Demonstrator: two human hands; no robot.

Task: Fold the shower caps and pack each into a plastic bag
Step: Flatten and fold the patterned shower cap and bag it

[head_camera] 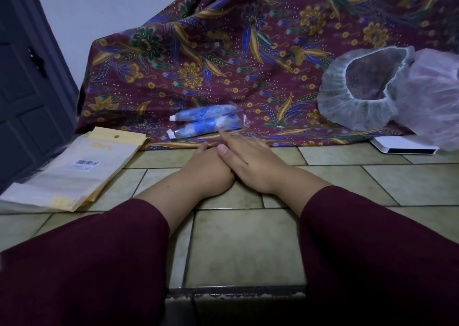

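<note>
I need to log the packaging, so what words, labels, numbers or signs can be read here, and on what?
Nothing can be read for certain.
Barcode label on the paper bags: the bars show, but the print under them is too small.
Pale orange mark near the bags' top: too faint to read.
Packed caps, loose caps, patterned cloth, white box: no text visible.

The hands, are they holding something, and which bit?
Nothing is held. The right hand lies flat over the left hand on the tiled floor, one fingertip just reaching the packed shower caps.
</note>
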